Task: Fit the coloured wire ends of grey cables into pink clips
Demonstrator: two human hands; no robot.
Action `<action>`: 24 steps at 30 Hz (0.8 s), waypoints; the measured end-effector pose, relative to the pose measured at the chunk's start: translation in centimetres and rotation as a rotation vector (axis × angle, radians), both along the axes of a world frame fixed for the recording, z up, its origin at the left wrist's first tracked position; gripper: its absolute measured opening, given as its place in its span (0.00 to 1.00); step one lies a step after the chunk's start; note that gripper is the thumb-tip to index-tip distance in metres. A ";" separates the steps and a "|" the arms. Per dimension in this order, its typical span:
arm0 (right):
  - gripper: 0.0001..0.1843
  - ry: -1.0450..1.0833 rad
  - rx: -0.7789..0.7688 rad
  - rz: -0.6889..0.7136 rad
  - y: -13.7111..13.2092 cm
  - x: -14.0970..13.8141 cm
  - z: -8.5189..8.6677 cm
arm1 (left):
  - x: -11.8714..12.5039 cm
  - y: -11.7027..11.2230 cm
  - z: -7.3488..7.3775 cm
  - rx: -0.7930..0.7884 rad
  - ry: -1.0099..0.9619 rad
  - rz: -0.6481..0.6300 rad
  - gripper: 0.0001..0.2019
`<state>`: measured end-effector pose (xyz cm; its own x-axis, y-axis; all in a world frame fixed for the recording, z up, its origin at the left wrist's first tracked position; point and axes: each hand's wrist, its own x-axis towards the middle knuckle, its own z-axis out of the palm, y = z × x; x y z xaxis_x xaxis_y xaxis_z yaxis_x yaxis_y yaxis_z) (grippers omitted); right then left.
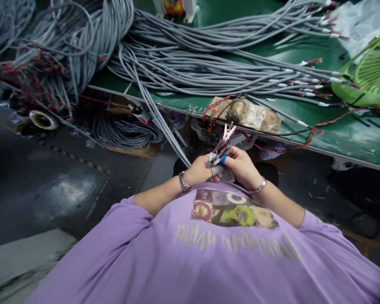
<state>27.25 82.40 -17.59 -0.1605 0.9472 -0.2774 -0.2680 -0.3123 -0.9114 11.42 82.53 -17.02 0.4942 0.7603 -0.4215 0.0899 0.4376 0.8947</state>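
The left hand (pixel 199 171) is closing around the ends of several grey cables (pixel 171 134), just below the centre of the frame, and those cables are trailing to the upper left. Right beside it, the right hand (pixel 244 169) is bringing its fingers together, a blue cover (pixel 223 159) showing at one tip, and it's pinching among thin coloured wires (pixel 220 145); exactly which strands, I'm not able to tell. A pink clip (pixel 228 133) is sitting just above the fingers! Over the upper half, long cable bundles (pixel 209 69) are stretching across the green bench (pixel 342 137), a wooden block (pixel 250 116) is lying along its near edge, and a green fan (pixel 378 63) is filling the upper right.
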 end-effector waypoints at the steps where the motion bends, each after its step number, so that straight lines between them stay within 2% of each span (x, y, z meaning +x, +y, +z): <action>1: 0.20 0.007 0.001 -0.003 0.2 0.1 0.0 | 0.1 0.1 0.1 -0.001 -0.018 0.001 0.23; 3: 0.22 0.052 -0.017 -0.021 0.4 0.2 0.0 | 0.2 0.3 0.2 0.021 -0.063 0.049 0.22; 7: 0.20 0.125 -0.014 -0.054 -0.1 0.1 -0.4 | 0.1 0.2 0.2 0.030 -0.139 0.245 0.23; 12: 0.17 0.040 0.060 -0.010 -1.0 -0.3 -0.6 | 0.0 -0.1 -0.2 0.043 -0.150 0.413 0.23; 14: 0.18 0.005 0.063 -0.006 -1.0 -0.2 -0.7 | -0.1 -0.3 -0.4 0.084 -0.151 0.440 0.22; 18: 0.17 -0.018 0.064 -0.083 -0.8 0.0 -0.7 | -0.4 -0.5 -0.5 0.138 -0.101 0.333 0.21; 22: 0.18 0.002 0.077 -0.051 -0.4 -0.5 -0.3 | -0.8 -0.3 0.0 0.083 -0.027 0.037 0.21; 24: 0.19 0.011 0.059 -0.017 -0.3 -0.8 -0.2 | -0.9 -0.1 0.2 0.023 -0.038 -0.042 0.21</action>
<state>26.48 82.11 -17.82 -0.1466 0.9645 -0.2196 -0.2827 -0.2535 -0.9251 10.48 82.41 -16.86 0.5414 0.7479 -0.3842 0.0736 0.4130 0.9078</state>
